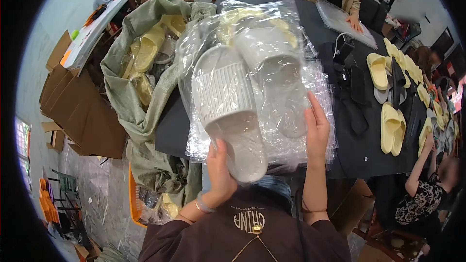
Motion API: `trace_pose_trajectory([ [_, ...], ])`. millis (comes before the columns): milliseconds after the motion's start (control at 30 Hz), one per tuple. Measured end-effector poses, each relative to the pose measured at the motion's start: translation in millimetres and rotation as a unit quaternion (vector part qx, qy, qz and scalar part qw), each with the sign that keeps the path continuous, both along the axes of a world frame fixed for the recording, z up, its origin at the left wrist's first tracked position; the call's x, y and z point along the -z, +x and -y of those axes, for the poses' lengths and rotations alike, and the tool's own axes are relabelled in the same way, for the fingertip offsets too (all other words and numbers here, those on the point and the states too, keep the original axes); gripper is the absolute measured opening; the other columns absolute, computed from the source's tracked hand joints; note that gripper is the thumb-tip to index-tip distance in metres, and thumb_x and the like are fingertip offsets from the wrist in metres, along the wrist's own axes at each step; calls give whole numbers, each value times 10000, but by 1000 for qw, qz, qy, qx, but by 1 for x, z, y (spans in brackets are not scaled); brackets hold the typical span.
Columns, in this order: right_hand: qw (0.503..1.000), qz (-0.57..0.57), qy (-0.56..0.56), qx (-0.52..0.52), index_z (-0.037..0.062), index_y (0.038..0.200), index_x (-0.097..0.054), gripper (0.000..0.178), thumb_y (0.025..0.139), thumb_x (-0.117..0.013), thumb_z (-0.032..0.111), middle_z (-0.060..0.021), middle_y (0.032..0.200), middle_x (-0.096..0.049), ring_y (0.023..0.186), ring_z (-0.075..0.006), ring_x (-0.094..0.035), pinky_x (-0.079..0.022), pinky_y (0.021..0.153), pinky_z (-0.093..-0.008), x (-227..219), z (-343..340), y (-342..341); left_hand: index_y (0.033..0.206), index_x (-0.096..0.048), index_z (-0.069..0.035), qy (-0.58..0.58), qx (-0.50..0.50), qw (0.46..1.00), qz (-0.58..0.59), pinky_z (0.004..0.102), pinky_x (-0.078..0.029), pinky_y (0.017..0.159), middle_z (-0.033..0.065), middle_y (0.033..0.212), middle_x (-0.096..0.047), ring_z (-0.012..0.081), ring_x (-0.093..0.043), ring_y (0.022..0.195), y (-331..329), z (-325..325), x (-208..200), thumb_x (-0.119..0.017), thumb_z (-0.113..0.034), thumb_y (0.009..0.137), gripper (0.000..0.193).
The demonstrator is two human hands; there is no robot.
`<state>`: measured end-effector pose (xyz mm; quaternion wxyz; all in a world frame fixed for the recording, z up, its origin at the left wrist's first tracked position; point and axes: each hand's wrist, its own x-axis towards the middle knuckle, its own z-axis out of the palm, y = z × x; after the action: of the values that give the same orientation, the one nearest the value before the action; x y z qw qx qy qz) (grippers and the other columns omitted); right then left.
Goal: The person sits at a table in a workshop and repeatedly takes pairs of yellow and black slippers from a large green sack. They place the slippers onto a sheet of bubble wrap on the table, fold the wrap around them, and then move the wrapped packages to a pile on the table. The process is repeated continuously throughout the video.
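so the left hand is curled around the heel end of a grey slide sandal, thumb on the footbed side, gripping it firmly with the sole side ribbing facing up; the right hand is flatter, fingers spread and pressed against a clear plastic bag with the second grey slide already inside it, so it's holding the bag more than pinching it; both are lifted up off the dark table right in front of the hands

looks to me like the bagging step, one slide in and the other about to follow; next move probably needs the bag mouth held open with the right while the left angles the sandal toe-first in, and that thin film looks like it'd snag or bunch easily

just left of the left hand there's a big green sack full of yellow slides; out past the right hand, more yellow slides lie in rows on the table; another person's hand rests on a flat bag at the far end
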<state>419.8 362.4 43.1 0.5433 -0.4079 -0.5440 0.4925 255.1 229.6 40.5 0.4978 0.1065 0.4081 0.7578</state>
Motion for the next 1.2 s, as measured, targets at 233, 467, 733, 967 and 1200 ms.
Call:
trace_pose_trajectory([
  [233,980,136,79,124,-36,1065,-620,227,956,-492,116,-135,1038,-623,953,-215,-612,-470,847,-297,-6,29,28,1399,-286,-5,-73,330,941,-3,339,-418,968,129,1275,-495,217,-538,1115,-6,31,5,-458,-228,984,501],
  [467,915,381,90,-96,-31,1104,-609,244,885,-535,46,-169,1229,-571,1103,-306,-564,-443,921,-354,-9,51,50,895,-641,69,18,154,888,-432,309,-477,786,124,863,-665,181,-628,816,-97,25,-40,-500,-109,943,232],
  [733,804,469,268,-247,21,1368,-369,590,837,-604,123,-209,1369,-434,1227,-372,-443,-357,1035,-419,28,-12,-40,1061,-639,3,-179,-62,706,-682,392,-449,846,183,1023,-637,326,-588,962,-200,-82,76,-585,-267,894,322],
  [967,796,492,279,-215,17,1268,-476,482,798,-556,85,-214,1271,-513,1182,-394,-465,-360,1029,-406,63,-70,-94,959,-695,-32,-227,-69,672,-701,414,-448,827,174,916,-653,331,-593,898,-230,-107,94,-546,-349,891,357],
  [1200,897,369,123,-208,59,1050,-635,333,721,-596,30,-182,1071,-618,1057,-343,-567,-437,930,-394,-20,-58,-96,800,-590,31,-152,-56,749,-642,333,-447,609,123,705,-610,221,-581,643,-209,-72,23,-597,-236,893,283],
])
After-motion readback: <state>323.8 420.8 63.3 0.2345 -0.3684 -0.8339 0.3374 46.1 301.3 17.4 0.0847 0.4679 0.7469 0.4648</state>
